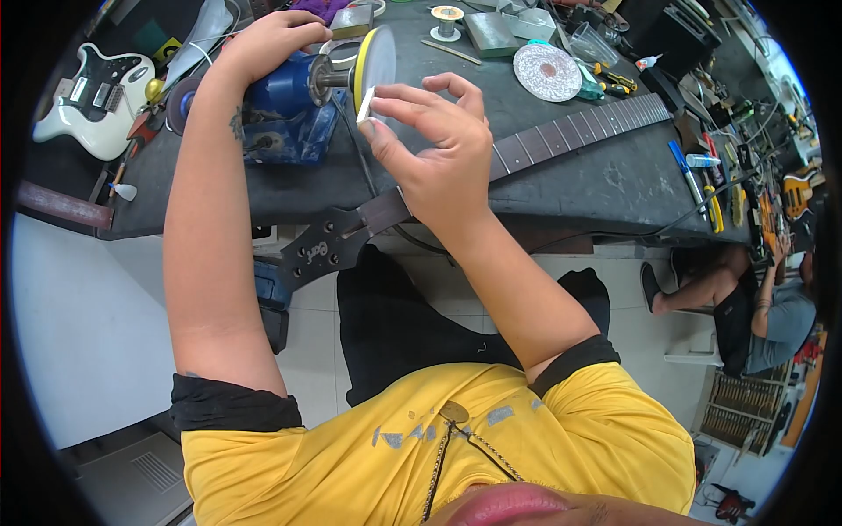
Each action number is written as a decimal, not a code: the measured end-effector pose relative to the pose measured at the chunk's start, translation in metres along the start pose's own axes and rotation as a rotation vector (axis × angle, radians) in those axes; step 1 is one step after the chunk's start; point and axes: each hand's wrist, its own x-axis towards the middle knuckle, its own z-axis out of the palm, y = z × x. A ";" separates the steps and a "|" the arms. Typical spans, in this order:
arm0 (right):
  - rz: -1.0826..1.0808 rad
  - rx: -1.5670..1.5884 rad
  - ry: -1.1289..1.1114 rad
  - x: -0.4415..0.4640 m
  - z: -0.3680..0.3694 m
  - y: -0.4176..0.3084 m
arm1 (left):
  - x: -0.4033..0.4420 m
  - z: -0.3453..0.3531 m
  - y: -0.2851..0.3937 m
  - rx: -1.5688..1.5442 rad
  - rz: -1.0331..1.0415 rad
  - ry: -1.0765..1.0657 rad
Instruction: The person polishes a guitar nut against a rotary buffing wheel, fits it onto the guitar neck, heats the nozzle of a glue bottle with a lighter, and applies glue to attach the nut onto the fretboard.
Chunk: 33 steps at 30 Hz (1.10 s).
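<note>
My right hand (434, 145) pinches a small white strip shaped like a guitar nut (366, 105) between thumb and fingertips. The strip is at the face of the sanding disc (377, 70), which has a yellow rim and sits on the shaft of a blue bench grinder (279, 88). Whether strip and disc touch, I cannot tell. Over the top of the grinder lies my left hand (272, 42), its fingers stretched out and holding nothing visible. A guitar neck (561, 134) passes beneath my right hand, and its dark headstock (320, 250) juts past the bench's near edge.
A white guitar body (95, 110) lies at the left. Toward the back are a spool (445, 24), a metal block (491, 35) and a round speckled disc (546, 72). Pens and a yellow cutter (712, 206) lie at the right. Another person (772, 316) sits far right.
</note>
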 end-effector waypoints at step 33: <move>0.044 0.032 0.027 0.001 0.010 0.020 | 0.000 0.001 0.000 -0.018 0.010 -0.003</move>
